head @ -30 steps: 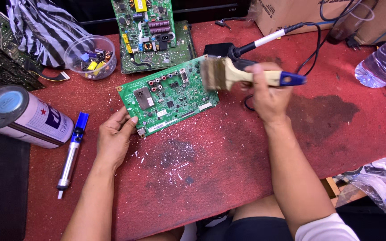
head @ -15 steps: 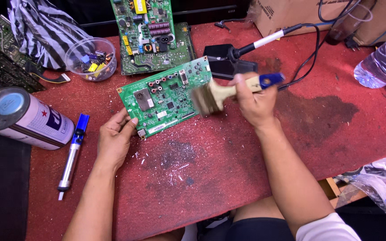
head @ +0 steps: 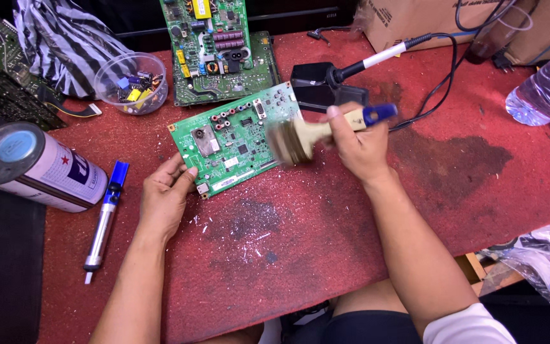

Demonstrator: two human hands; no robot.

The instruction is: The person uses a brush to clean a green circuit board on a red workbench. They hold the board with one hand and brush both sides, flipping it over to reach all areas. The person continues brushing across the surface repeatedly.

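Circuit board [head: 233, 145] lay flat on the red surface [head: 326, 255], left hand [head: 163, 200] pinching its near corner. Right hand [head: 358, 143] was closed around a brush [head: 307, 135], bristles blurred at the board's right edge. Loose specks littered the surface below; brushing looked unfinished. Spray can [head: 33, 167] sat left.

Bright, even light; the moving brush [head: 291, 139] is blurred.

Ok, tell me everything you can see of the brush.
The brush is a flat paintbrush with a pale wooden handle, a blue tip at its end and a wide head of tan bristles, blurred. The right hand grips the handle, holding it nearly level, bristles pointing left over the right edge of the green circuit board. Whether the bristles touch the board cannot be told.
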